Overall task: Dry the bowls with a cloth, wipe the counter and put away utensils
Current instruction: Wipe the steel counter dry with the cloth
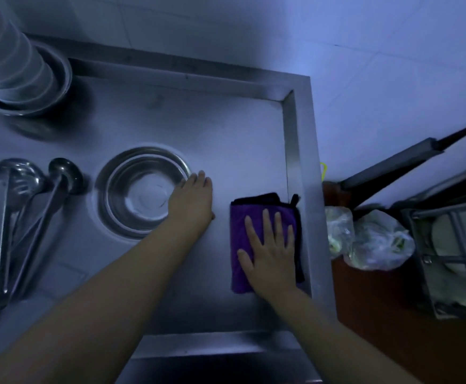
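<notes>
hands [190, 198]: 2 | cloth [242, 231]: 1 | ladles [65, 173]: 2 | bowl stacks [140, 189]: 2

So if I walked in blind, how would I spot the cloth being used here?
Start at the steel counter and follow its raised rim to the right-hand edge. There, flat under the spread fingers of the right hand, lies the cloth. It is the only soft, purple thing there; the bowl beside it is bare metal.
</notes>
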Demonstrator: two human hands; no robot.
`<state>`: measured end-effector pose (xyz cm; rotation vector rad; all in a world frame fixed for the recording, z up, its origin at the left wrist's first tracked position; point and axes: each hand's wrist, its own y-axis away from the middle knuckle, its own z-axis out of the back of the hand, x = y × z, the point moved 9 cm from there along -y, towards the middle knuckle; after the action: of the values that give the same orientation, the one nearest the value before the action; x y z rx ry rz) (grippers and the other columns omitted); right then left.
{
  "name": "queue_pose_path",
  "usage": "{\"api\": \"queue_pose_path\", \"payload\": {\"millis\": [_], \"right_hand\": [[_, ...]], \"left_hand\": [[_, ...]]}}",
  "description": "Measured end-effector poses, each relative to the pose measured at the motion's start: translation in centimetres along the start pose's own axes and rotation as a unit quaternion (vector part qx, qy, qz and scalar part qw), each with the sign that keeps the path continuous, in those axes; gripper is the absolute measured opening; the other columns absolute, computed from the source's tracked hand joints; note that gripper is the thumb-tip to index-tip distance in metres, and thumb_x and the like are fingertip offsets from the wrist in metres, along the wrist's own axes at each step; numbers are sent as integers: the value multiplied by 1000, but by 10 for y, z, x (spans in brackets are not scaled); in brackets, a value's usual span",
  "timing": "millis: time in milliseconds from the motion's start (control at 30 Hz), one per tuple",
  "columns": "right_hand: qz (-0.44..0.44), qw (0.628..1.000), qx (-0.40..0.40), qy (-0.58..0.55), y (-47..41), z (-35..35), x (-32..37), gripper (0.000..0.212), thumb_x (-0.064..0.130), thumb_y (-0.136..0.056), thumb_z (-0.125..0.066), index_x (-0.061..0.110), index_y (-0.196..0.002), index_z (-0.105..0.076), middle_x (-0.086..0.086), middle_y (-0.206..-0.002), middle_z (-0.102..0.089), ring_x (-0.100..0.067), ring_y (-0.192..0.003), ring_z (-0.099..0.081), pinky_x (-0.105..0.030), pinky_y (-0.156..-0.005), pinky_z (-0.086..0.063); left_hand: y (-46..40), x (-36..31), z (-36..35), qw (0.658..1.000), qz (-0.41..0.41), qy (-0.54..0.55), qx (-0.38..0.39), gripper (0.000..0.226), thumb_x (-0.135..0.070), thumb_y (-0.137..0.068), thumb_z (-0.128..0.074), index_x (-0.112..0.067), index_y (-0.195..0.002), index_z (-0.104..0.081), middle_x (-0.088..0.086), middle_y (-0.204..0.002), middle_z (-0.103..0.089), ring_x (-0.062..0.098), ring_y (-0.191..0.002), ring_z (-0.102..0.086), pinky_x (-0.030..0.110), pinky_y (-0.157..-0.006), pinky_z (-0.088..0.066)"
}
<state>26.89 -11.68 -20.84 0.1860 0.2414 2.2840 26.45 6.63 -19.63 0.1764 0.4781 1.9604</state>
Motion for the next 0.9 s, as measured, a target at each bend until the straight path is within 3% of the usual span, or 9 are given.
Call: {"api": "queue_pose_path", "payload": {"millis": [133, 233, 433, 600, 767, 900], "right_hand": [[-13, 999, 29, 12, 70, -21, 8, 77, 58, -85, -36, 25, -151, -13, -16, -157, -15, -39, -144, -8, -58, -109, -10], [-2, 999, 28, 20, 61, -16, -1, 76, 56, -84, -38, 25, -151, -17, -15, -156, -18, -39, -143, -15, -58, -109, -12], [45, 997, -25, 66, -60, 23, -23, 71, 48, -83, -39, 22, -148, -32, -18, -152, -30, -38, -141, -26, -57, -113, -19], [36, 992, -30, 116, -188, 53, -48, 70, 51, -90, -38, 24, -152, -16, -16, -157, -18, -34, -145, -11, -53, -115, 0], [34, 987, -10, 156, -280, 81, -80, 67, 58, -94, -21, 28, -152, -7, -9, -160, -6, -30, -146, 3, -55, -116, 0], [44, 986, -6, 163, -279, 79, -81, 66, 55, -96, -20, 24, -152, -8, -9, -160, -6, -29, -147, 2, -54, -116, 0]], "left_hand": [[2, -10, 11, 999, 21, -36, 14, 58, -15, -90, -50, 4, -141, -28, 18, -150, -27, 31, -134, -32, 38, -108, -29], [-2, -19, 11, 995, 26, -79, 46, 51, -5, -93, -36, 11, -140, -26, 25, -150, -25, 37, -135, -30, 40, -111, -27], [-17, -27, 3, 984, 31, -154, 81, 52, -5, -89, -45, 12, -137, -34, 31, -146, -29, 41, -132, -34, 43, -109, -30], [-30, -30, -6, 972, 10, -206, 113, 42, -6, -85, -49, 4, -126, -52, 30, -136, -43, 39, -125, -39, 44, -100, -34], [-41, -32, -7, 968, 16, -218, 125, 32, -3, -83, -51, -1, -114, -59, 23, -125, -52, 35, -116, -43, 39, -91, -36], [-40, -36, -1, 972, 10, -212, 105, 26, -2, -82, -50, -4, -105, -62, 15, -112, -59, 31, -108, -46, 34, -78, -31]]}}
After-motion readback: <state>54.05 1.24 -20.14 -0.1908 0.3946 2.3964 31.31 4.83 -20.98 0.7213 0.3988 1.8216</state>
